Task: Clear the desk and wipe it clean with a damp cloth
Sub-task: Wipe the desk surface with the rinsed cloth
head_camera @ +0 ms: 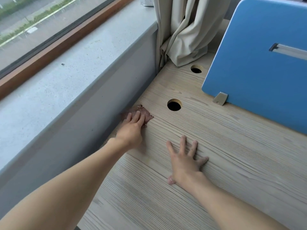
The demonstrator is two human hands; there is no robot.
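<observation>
At the far left, the window's wooden frame [69,41] runs along a speckled grey windowsill [58,83]. Below the sill, a plain grey panel [99,103] drops to the left edge of the desk [232,155].

Your left hand [132,128] reaches out along that edge, palm down. Its fingers [137,116] lie straight and close together, pressing flat on the brown cloth [147,113] and not curled round it. The cloth lies on the wood-grain desktop, tucked against the foot of the grey panel, and its frayed far corners show past your fingertips. Just beyond and to the right of the cloth, but clear of it, is a round cable hole [174,105].

Your right hand [184,161] lies nearer to you and apart from the left one. Its palm is flat on the bare desktop, the fingers are straight and spread wide, and the thumb points back toward your wrist. It holds nothing and touches only the wood.

Further back, a beige curtain [182,30] hangs down onto the desk's far corner, with a second cable hole [196,69] just in front of its hem. On the right stands a blue divider screen [257,55], fixed to the desktop by a small metal bracket [220,97] at its near lower corner. A silver rail [289,50] crosses the screen's face.
</observation>
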